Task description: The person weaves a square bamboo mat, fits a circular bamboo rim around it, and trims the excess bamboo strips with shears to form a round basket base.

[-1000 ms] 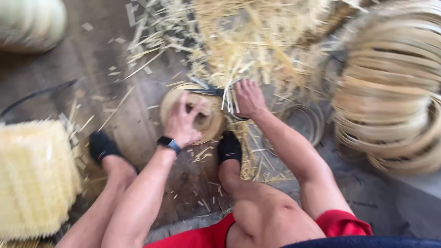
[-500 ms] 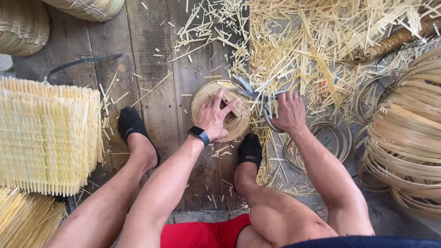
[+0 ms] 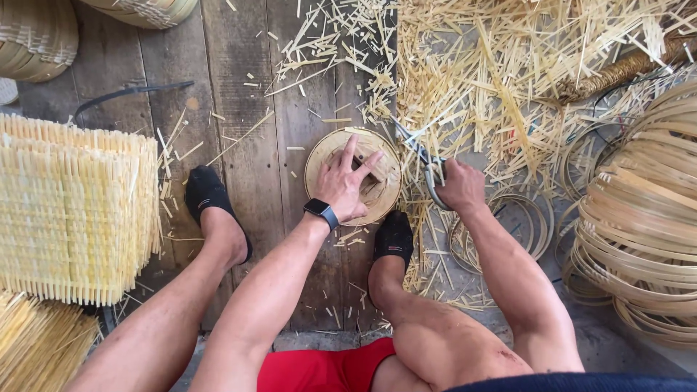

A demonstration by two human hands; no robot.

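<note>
1. at the far left a block of woven pale bamboo mats (image 3: 72, 210) stood stacked on edge on the plank floor (image 3: 239, 94), with a bundle of loose strips (image 3: 36, 345) below it and round woven baskets (image 3: 33, 36) at the top corner.
2. a dark curved band (image 3: 131, 93) lay on the floor just above the mats.
3. the person's left foot in a black shoe (image 3: 205, 194) rested beside the mats; the right black shoe (image 3: 393, 238) sat just below the round piece.
4. the left hand (image 3: 343, 185), a black watch (image 3: 321, 211) on its wrist, lay flat with fingers (image 3: 348, 154) spread and released, pressing down on a round bamboo frame (image 3: 377, 190) that lay on the floor between the feet.
5. just right of the frame, the right hand (image 3: 457, 187) was clenched around the handles of metal shears (image 3: 420, 154), whose blades pointed up-left past the frame's rim; whether they touched it cannot be told.
6. a heap of bamboo offcuts (image 3: 508, 65) covered the floor above and right of the hands.
7. thin loose rings (image 3: 523, 225) lay beside the right forearm.
8. at the far right a thick stack of bamboo hoops (image 3: 642, 218) stood piled.
</note>
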